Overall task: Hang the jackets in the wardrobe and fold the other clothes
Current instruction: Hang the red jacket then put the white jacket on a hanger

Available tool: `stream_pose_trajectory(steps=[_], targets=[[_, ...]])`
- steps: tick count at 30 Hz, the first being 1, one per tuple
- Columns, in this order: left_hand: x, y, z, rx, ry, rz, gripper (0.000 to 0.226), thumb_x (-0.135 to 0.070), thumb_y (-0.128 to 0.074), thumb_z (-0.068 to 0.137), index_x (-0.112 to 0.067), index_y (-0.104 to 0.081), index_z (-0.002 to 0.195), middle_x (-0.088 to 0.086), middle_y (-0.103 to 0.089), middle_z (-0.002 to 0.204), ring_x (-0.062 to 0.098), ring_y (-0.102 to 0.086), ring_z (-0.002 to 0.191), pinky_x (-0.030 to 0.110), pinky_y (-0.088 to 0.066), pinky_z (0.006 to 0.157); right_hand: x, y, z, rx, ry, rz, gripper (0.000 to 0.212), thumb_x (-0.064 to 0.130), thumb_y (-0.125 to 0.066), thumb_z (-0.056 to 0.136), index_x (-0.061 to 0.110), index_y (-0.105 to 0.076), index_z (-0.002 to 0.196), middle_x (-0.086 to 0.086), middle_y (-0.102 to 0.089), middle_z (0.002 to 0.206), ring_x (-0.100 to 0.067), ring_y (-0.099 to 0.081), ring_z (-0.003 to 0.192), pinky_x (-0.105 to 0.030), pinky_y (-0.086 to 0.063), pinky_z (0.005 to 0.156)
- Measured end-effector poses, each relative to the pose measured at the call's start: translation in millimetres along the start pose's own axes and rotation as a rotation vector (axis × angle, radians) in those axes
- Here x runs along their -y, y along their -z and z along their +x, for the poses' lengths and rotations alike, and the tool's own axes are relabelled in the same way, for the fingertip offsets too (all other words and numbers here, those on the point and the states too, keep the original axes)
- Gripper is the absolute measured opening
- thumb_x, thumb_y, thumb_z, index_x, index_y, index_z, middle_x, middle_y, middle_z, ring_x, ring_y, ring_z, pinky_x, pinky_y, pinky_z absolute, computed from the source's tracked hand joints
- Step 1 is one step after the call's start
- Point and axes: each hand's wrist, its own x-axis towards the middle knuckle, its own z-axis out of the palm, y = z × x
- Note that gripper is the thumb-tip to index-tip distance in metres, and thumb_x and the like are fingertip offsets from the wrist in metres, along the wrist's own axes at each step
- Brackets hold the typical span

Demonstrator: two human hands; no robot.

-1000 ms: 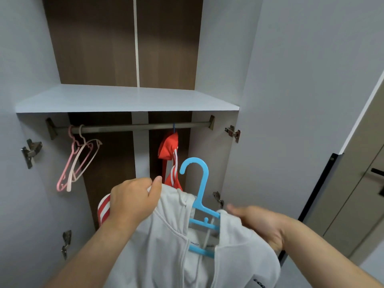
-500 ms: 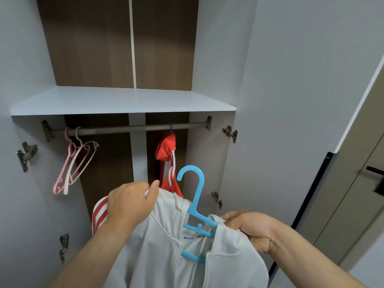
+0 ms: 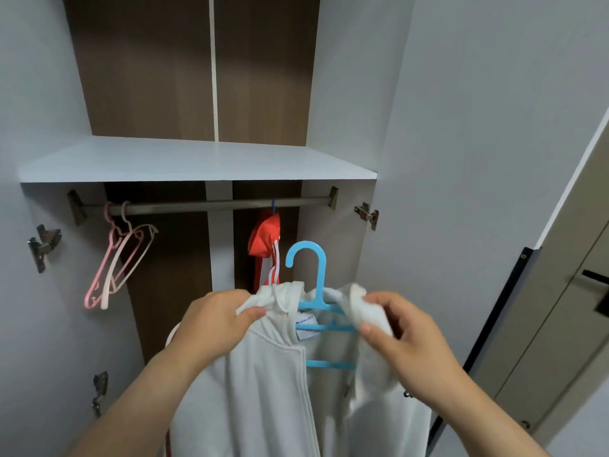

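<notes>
A white hooded jacket (image 3: 273, 384) hangs on a blue hanger (image 3: 318, 291) that I hold up in front of the open wardrobe. My left hand (image 3: 214, 321) grips the jacket's left shoulder near the collar. Over on the other side, my right hand (image 3: 398, 328) pinches the bunched white fabric of the right shoulder. The blue hook points up, below the metal rail (image 3: 211, 206). A red jacket with white stripes (image 3: 267, 245) hangs from the rail behind it.
Two empty hangers, pink (image 3: 99, 275) and cream (image 3: 131, 252), hang at the rail's left end. A white shelf (image 3: 197, 159) sits above the rail. The open wardrobe door (image 3: 478, 159) stands at the right, with a room door (image 3: 576, 308) beyond it.
Both hands have moved up to the jacket's shoulders and drawn closer to the hanger. The right hand now pinches bunched fabric instead of reaching behind the jacket, and the jacket hangs straighter.
</notes>
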Motion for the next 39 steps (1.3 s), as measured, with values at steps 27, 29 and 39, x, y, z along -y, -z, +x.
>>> stream_pose_trajectory(steps=[27,29,39], targets=[[-12,-5,14,0.266,-0.157,0.011,0.006,-0.046,-0.053,0.095,-0.041,-0.057,0.097,-0.022,-0.062,0.095,0.004,-0.059,0.090,0.025,-0.047,0.076,-39,16,10,-0.158,-0.198,-0.213,0.032,0.036,-0.073,0.085,0.014,-0.063,0.064,0.005,-0.060,0.055,-0.007,-0.052,0.052,-0.034,-0.044,0.057],[-8,-11,12,0.281,-0.136,0.039,0.015,-0.048,-0.050,0.095,-0.039,-0.056,0.086,-0.018,-0.063,0.087,0.006,-0.060,0.083,0.028,-0.049,0.072,-41,15,7,-0.156,-0.233,-0.236,0.033,0.041,-0.069,0.087,0.016,-0.064,0.067,0.007,-0.061,0.056,-0.010,-0.054,0.054,-0.035,-0.046,0.059],[-25,-46,13,0.284,-0.304,0.023,0.024,-0.047,-0.051,0.095,-0.026,-0.060,0.089,-0.007,-0.064,0.083,0.009,-0.059,0.078,0.038,-0.051,0.076,-23,7,2,-0.103,0.025,-0.392,0.036,0.061,-0.042,0.086,0.027,-0.055,0.090,0.012,-0.057,0.082,-0.007,-0.052,0.084,-0.024,-0.040,0.070]])
